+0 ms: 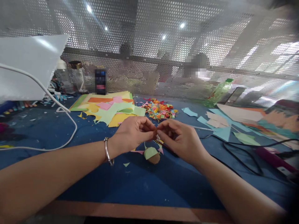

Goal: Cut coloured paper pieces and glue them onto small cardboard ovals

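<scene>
Green-and-brown disc point(151, 154) lies on the desk point(112, 186), its longer axis slanting from far left to near right. From my remote seat, I see my left hand point(134, 133) and right hand point(181, 137) just beyond it, neither clearly nearer; their fingers are curled, tips almost meeting, and I cannot tell whether they pinch anything. Left of the disc sits a green scrap point(126, 164); well beyond it, a heap of paper bits point(161, 109).

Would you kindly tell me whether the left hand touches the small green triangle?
Apart: the head view shows blue tabletop between the left hand and the green triangle.
</scene>
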`<control>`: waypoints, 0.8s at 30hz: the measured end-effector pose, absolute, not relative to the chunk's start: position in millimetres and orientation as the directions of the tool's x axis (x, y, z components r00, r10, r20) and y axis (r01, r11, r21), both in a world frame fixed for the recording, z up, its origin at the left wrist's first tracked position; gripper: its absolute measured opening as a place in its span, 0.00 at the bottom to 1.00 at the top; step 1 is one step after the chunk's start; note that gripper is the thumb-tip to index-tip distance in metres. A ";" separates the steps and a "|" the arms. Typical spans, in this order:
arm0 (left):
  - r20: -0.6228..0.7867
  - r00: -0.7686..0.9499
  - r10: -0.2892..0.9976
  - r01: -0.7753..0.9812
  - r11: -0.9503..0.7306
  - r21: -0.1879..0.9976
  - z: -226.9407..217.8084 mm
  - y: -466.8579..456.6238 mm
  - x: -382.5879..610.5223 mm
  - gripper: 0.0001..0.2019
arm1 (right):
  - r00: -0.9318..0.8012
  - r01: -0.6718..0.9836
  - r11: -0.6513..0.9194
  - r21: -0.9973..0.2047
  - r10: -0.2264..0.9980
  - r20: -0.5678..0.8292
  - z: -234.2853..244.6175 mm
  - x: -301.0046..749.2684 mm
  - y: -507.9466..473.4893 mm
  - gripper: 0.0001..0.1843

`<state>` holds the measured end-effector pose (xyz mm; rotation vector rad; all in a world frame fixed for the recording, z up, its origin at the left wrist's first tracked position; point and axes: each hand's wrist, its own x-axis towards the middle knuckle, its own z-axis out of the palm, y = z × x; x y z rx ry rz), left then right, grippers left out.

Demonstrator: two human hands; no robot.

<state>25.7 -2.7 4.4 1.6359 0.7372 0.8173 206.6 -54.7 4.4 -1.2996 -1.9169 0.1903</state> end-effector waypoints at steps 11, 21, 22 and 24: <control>0.100 0.612 0.785 0.046 -0.161 0.986 6.4 -2.2 23.6 0.12 | -0.181 0.700 0.459 -0.547 0.855 0.487 5.7 207.0 -54.7 0.05; -0.009 0.690 0.724 0.086 -0.070 0.994 5.2 1.3 22.5 0.05 | -0.150 0.628 0.388 -0.674 0.911 0.384 6.8 205.8 -56.1 0.06; -0.005 0.696 0.718 0.085 -0.075 0.994 5.8 1.7 22.1 0.05 | -0.151 0.618 0.381 -0.687 0.916 0.372 6.8 206.0 -55.9 0.06; 0.014 0.710 0.705 0.081 -0.102 0.991 6.4 3.1 21.1 0.06 | -0.158 0.595 0.367 -0.715 0.925 0.344 7.0 206.6 -55.4 0.06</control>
